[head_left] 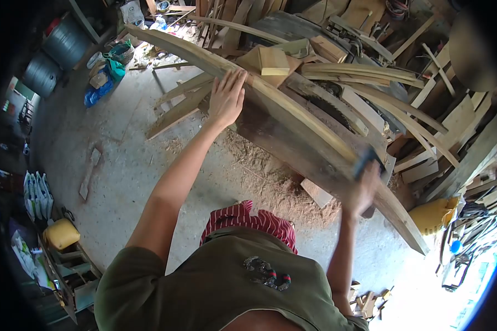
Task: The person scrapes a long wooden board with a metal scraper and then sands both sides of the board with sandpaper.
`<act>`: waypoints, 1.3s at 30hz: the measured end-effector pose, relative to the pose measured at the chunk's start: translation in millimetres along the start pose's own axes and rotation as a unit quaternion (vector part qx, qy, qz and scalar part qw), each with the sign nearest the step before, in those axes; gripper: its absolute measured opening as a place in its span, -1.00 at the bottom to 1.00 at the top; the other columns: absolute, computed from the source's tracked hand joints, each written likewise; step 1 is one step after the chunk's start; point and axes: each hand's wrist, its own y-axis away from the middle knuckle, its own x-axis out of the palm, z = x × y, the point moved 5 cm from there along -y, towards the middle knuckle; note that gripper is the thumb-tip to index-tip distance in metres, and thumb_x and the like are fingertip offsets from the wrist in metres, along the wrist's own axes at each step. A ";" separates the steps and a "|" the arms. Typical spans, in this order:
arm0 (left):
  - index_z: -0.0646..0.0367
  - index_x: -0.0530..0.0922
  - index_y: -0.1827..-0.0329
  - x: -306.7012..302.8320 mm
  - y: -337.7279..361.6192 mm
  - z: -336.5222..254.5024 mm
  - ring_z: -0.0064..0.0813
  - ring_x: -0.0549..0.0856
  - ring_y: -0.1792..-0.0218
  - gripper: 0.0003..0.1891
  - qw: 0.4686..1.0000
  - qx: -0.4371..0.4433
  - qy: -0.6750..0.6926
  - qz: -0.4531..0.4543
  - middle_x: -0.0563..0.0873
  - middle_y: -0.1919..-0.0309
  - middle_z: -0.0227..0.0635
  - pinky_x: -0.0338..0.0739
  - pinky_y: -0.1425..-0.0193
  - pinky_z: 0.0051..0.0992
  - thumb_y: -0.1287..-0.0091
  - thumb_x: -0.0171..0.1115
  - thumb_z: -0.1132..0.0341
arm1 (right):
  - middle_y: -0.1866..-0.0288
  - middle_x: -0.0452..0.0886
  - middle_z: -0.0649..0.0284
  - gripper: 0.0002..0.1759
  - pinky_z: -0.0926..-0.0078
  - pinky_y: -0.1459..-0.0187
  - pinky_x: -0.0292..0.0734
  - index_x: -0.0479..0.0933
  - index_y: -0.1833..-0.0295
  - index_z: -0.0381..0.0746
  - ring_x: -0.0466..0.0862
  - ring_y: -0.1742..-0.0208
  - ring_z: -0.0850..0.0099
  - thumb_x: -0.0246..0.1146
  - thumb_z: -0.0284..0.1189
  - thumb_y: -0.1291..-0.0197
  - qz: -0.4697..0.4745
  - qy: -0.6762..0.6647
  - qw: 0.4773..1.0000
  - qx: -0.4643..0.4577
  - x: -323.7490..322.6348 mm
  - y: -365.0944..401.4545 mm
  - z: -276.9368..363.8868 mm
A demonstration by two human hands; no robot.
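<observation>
A long, curved wooden beam (298, 114) lies across the bench top (292, 149), running from the upper left to the lower right. My left hand (227, 99) rests flat on its upper face, fingers stretched over the wood. Farther down the beam, my right hand (363, 190) is closed around a dark block-shaped tool (368, 160) at the beam's surface. Motion blurs this hand and the tool, so the tool's exact kind cannot be made out. Behind the beam, a toothed circular saw blade (331, 110) shows at the bench.
Curved wooden strips (364, 73) and a small wood block (273, 60) lie beyond the beam. Sawdust (259, 171) covers the floor below the bench. A yellow container (433, 216) stands at the right, a yellow jerrycan (62, 234) at the left, and dark drums (66, 43) at the upper left.
</observation>
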 end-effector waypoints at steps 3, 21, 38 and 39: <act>-0.07 0.07 -0.65 10.7 0.0 12.1 -0.25 0.12 -0.61 -0.35 0.997 0.051 -0.030 0.039 0.14 -0.62 -0.38 -0.01 -0.64 0.02 -0.51 0.02 0.26 | -0.51 0.37 0.04 -0.41 0.12 -0.55 0.25 0.42 -0.39 -0.35 0.38 -0.52 0.10 0.28 -0.52 -0.21 0.041 -0.101 0.992 -0.062 17.3 -44.1 137.7; -0.10 0.12 -0.64 -2.5 -1.3 8.3 -0.37 0.27 -0.56 -0.11 0.994 0.052 -0.045 0.079 0.17 -0.61 -0.53 0.05 -0.59 0.15 -0.21 0.30 0.44 | -0.62 0.15 -0.08 -0.41 0.16 -0.63 -0.03 0.40 -0.39 -0.41 0.13 -0.65 0.08 0.14 -0.43 -0.24 0.120 -0.158 0.974 -0.110 34.7 -68.9 204.5; -0.13 0.18 -0.61 -5.7 -8.5 7.2 -0.41 0.35 -0.51 -0.14 0.987 0.054 -0.104 0.110 0.25 -0.58 -0.55 0.17 -0.55 0.10 -0.20 0.30 0.39 | -0.58 0.26 0.01 -0.39 0.12 -0.60 0.07 0.35 -0.45 -0.34 0.23 -0.60 0.08 0.11 -0.48 -0.25 0.119 -0.001 0.992 0.040 12.2 -21.3 56.5; -0.12 0.21 -0.60 -10.6 -9.2 3.1 -0.40 0.37 -0.50 -0.18 0.986 0.070 -0.116 0.096 0.28 -0.57 -0.54 0.22 -0.52 0.11 -0.21 0.27 0.39 | -0.59 0.24 0.00 -0.44 0.16 -0.62 0.02 0.35 -0.45 -0.33 0.17 -0.63 0.10 0.06 -0.43 -0.35 0.124 -0.071 0.990 0.005 14.6 -31.2 98.5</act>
